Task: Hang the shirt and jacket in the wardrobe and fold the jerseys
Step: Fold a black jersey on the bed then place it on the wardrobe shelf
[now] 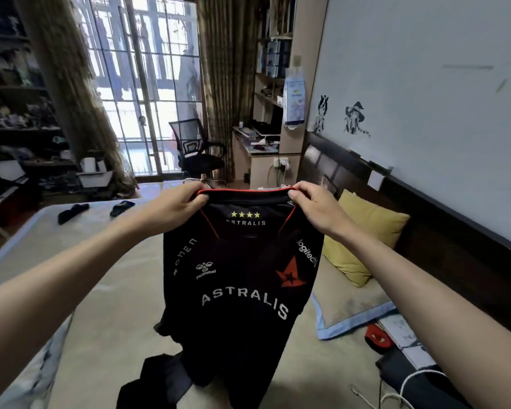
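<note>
Two hands hold up a black jersey (pixel 242 278) over the bed (pixel 106 290). The left hand (pixel 177 203) pinches one side of the red-edged collar, and the right hand (pixel 313 202) pinches the other side. The jersey hangs down with its front showing, with white letters and a red star on it. Its bottom reaches a dark piece of clothing (pixel 157 379) lying on the bed. To the right of the jersey sits a yellow pillow (pixel 369 231). Past the jersey, near the window, stands a black chair (pixel 195 149).
</note>
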Demonstrator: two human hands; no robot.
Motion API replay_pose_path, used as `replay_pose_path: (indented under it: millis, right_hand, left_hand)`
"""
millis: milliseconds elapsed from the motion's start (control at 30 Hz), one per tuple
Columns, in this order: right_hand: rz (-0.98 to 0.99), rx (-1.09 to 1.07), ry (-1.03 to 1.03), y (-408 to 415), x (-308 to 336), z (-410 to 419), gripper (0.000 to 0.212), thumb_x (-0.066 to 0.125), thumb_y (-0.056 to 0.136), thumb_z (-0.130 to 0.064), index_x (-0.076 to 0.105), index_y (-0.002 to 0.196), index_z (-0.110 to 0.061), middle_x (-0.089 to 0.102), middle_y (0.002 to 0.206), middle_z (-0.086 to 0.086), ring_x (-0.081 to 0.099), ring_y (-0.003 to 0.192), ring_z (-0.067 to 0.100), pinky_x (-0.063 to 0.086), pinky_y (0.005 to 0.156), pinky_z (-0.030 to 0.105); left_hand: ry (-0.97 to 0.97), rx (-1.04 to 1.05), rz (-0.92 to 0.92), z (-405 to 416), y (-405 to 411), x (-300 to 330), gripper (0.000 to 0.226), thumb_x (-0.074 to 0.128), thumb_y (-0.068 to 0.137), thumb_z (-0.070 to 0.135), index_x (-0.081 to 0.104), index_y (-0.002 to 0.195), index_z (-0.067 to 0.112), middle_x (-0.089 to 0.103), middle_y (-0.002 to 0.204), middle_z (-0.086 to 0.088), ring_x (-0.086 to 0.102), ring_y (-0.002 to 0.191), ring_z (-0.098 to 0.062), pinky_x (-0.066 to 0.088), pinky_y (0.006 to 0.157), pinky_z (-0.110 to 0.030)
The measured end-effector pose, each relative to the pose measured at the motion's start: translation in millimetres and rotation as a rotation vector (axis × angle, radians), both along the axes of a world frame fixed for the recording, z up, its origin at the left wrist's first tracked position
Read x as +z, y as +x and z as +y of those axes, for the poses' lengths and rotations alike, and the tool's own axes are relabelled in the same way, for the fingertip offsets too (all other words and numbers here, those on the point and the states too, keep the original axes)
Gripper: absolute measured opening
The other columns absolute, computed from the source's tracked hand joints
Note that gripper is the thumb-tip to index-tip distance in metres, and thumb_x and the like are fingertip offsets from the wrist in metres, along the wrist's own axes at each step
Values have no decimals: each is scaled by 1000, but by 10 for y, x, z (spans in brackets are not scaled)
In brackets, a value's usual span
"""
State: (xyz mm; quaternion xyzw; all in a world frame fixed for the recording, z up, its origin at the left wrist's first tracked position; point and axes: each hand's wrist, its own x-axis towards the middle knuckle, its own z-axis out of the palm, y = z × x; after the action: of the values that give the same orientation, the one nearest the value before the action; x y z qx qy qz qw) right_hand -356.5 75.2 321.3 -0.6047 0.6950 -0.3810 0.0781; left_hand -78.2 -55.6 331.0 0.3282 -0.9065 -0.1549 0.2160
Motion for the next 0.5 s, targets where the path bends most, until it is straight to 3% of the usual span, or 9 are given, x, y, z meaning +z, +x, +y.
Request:
replay_pose_path:
  millis: [67, 133, 267, 400, 500]
  right_hand:
    - [-16, 11, 4, -123, -49, 52, 21, 51, 105, -31, 65, 96, -19, 67, 93, 2, 59, 89, 14, 38, 72, 24]
    - [-10, 9, 5, -197, -70, 144, 23, 50, 106, -36, 67, 101, -20, 67, 95, 0, 59, 90, 11, 37, 72, 15]
    - [-30, 43, -47, -250, -44, 461, 25, 50, 106, -35, 64, 94, -19, 64, 85, -2, 58, 80, 7, 39, 72, 29]
    - [12, 40, -85, -126, 107, 914, 26, 50, 106, -35, 65, 94, -18, 68, 84, 2, 62, 80, 12, 43, 75, 34]
    - [76, 36, -143, 114, 330, 1369, 23, 51, 106, -35, 64, 93, -21, 66, 79, 2, 61, 75, 13, 44, 72, 33]
  left_hand:
    - [16, -30, -14, 76, -97, -26, 26, 49, 105, 19, 47, 83, 33, 52, 79, 12, 50, 72, -10, 36, 63, -15]
    - [25, -42, -43, 158, -152, -8, 22, 49, 105, 21, 48, 85, 30, 52, 79, 10, 50, 72, -11, 37, 64, -13]
    - [49, -74, -47, 313, -174, 136, 22, 50, 104, 28, 58, 92, 12, 55, 77, 1, 50, 70, -13, 40, 65, -31]
    - [-7, -156, -18, 663, -12, 321, 28, 49, 104, 34, 56, 86, 13, 57, 75, -1, 49, 67, -9, 42, 68, -36]
    - [-63, -221, -14, 962, 238, 480, 40, 44, 101, 54, 55, 86, 18, 58, 74, -2, 54, 67, -14, 45, 70, -40]
